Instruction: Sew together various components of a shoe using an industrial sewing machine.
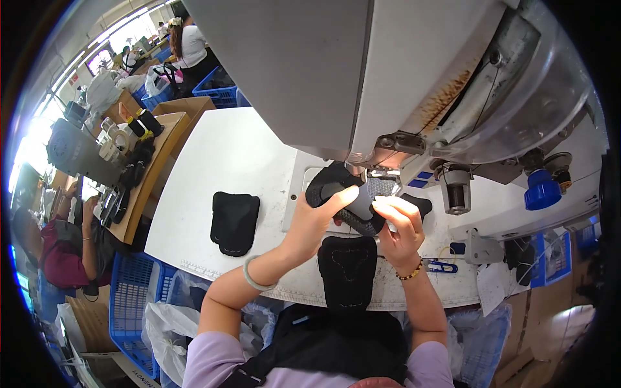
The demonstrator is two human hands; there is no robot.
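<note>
A black padded fabric piece (358, 222) with a grey textured patch sits bent under the needle area of a white sewing machine (317, 71). My left hand (312, 223) grips its left side, thumb pressed on top and the other fingers mostly hidden. On the right side, my right hand (400, 226) pinches the edge close to the presser foot, with its fingers curled. Just below my hands, a black stitched pad (347, 271) lies at the table's front edge. Another black pad (235, 223) rests on the white table to the left.
Blue thread snips (442, 266) lie right of my right wrist. Blue crates (132, 310) with plastic bags stand below the table's left edge. A wooden bench (152, 174) with thread spools (149, 121) is at the left, where another person (71, 252) sits.
</note>
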